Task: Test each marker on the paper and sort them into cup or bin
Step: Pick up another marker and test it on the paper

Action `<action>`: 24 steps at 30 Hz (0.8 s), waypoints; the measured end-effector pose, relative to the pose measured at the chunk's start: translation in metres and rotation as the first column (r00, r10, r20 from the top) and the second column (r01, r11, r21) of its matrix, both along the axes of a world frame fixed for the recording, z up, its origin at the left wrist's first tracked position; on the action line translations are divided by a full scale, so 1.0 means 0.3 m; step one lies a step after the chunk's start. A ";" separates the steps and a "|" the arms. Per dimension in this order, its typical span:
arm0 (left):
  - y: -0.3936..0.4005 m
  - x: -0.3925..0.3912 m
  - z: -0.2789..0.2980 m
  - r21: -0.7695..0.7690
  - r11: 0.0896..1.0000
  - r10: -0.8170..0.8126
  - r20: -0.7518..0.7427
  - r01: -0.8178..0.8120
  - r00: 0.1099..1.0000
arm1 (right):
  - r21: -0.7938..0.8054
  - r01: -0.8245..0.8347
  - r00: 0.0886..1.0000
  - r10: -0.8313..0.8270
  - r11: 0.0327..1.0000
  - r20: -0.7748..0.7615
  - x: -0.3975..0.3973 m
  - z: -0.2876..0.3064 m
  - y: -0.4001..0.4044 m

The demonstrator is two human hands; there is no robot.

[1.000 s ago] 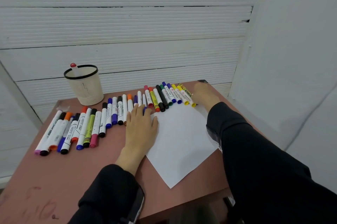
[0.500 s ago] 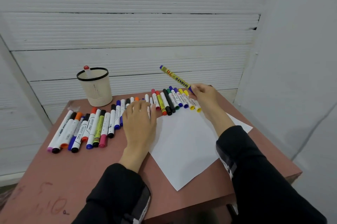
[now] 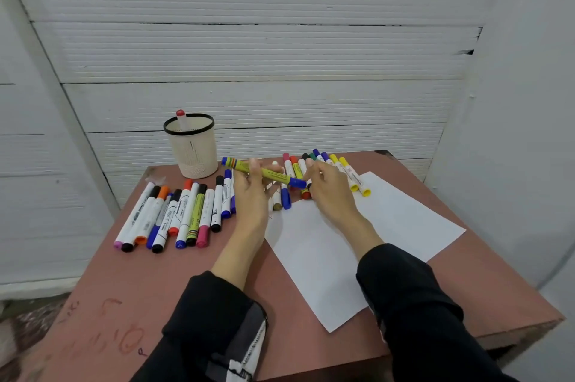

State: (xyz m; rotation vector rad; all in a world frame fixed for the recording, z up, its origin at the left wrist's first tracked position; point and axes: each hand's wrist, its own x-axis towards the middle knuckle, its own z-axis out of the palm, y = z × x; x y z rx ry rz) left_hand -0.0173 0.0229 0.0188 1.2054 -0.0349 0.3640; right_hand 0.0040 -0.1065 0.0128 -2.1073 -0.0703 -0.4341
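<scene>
The yellow marker [image 3: 264, 172] with a blue cap is held in the air above the far middle of the bench [image 3: 155, 282], lying nearly level, its striped end pointing left toward the cup [image 3: 192, 146] and its blue cap to the right. The right hand [image 3: 329, 191] pinches the blue-capped end between thumb and fingers. The left hand [image 3: 252, 195] is raised beside it, its fingers curled round the middle of the barrel. The sheet of white paper [image 3: 357, 235] lies flat on the bench under and to the right of the hands, turned at an angle. A row of markers [image 3: 174, 213] lies side by side on the left part of the bench; a second row [image 3: 329, 166] lies along the far edge of the paper, partly hidden behind the hands. The cup, cream with a black rim, stands upright at the far left of the bench and holds one red-capped marker [image 3: 181, 118]. Both arms wear black sleeves [image 3: 413, 304].
</scene>
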 end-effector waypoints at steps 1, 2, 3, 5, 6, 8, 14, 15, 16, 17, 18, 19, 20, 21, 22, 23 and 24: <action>0.012 -0.001 0.001 0.052 0.997 0.051 0.018 -0.052 0.999 | 0.008 0.044 0.999 -0.045 0.999 0.021 -0.003 -0.001 0.005; 0.025 -0.005 0.002 0.168 0.979 0.107 0.058 -0.115 0.993 | 0.048 0.071 0.997 -0.073 0.996 0.037 -0.002 -0.001 0.008; 0.039 -0.009 -0.002 0.332 0.926 0.147 0.115 -0.178 0.982 | 0.115 0.069 0.996 -0.074 0.991 0.043 -0.002 0.000 0.009; 0.067 -0.017 -0.016 0.659 0.713 0.135 0.204 -0.238 0.970 | 0.287 0.015 0.999 -0.023 0.958 0.025 -0.005 0.009 0.004; 0.079 -0.020 -0.022 0.786 0.572 0.119 0.203 -0.234 0.972 | 0.366 -0.016 1.000 0.016 0.930 0.002 -0.007 0.015 0.002; 0.095 -0.024 -0.031 0.928 0.289 0.112 0.211 -0.235 0.971 | 0.484 -0.067 0.993 0.105 0.872 -0.051 -0.016 0.029 -0.001; 0.084 -0.031 -0.052 0.955 0.031 -0.011 0.297 -0.296 0.955 | 0.419 -0.221 0.959 0.275 0.881 -0.073 -0.058 0.039 0.007; 0.082 -0.029 -0.053 0.954 0.014 -0.015 0.298 -0.298 0.954 | 0.400 -0.232 0.958 0.280 0.887 -0.064 -0.058 0.037 0.005; 0.082 -0.029 -0.053 0.954 0.007 -0.020 0.301 -0.301 0.953 | 0.381 -0.226 0.963 0.265 0.896 -0.053 -0.058 0.037 0.002; 0.084 -0.030 -0.053 0.954 0.009 -0.025 0.298 -0.298 0.954 | 0.368 -0.195 0.974 0.223 0.909 -0.037 -0.051 0.033 -0.003; 0.090 -0.029 -0.052 0.955 0.011 -0.028 0.295 -0.295 0.955 | 0.367 -0.135 0.988 0.153 0.921 -0.021 -0.038 0.028 -0.012; 0.099 -0.028 -0.050 0.956 0.015 -0.025 0.292 -0.292 0.956 | 0.377 -0.058 0.998 0.066 0.925 -0.008 -0.020 0.019 -0.028; 0.113 -0.027 -0.048 0.958 0.021 -0.014 0.285 -0.285 0.958 | 0.398 0.024 1.000 -0.025 0.917 -0.002 -0.007 0.012 -0.047; 0.126 -0.026 -0.047 0.959 0.038 0.001 0.282 -0.282 0.959 | 0.421 0.093 0.995 -0.101 0.902 -0.002 0.006 0.004 -0.066; 0.136 -0.025 -0.049 0.959 0.053 0.022 0.276 -0.277 0.961 | 0.440 0.135 0.989 -0.147 0.888 -0.006 0.012 0.000 -0.081; 0.141 -0.027 -0.048 0.960 0.079 0.036 0.267 -0.269 0.963 | 0.434 0.148 0.987 -0.163 0.888 -0.002 0.014 -0.005 -0.087; 0.141 -0.030 -0.047 0.959 0.113 0.046 0.256 -0.260 0.965 | 0.392 0.140 0.986 -0.164 0.909 0.028 0.014 -0.010 -0.083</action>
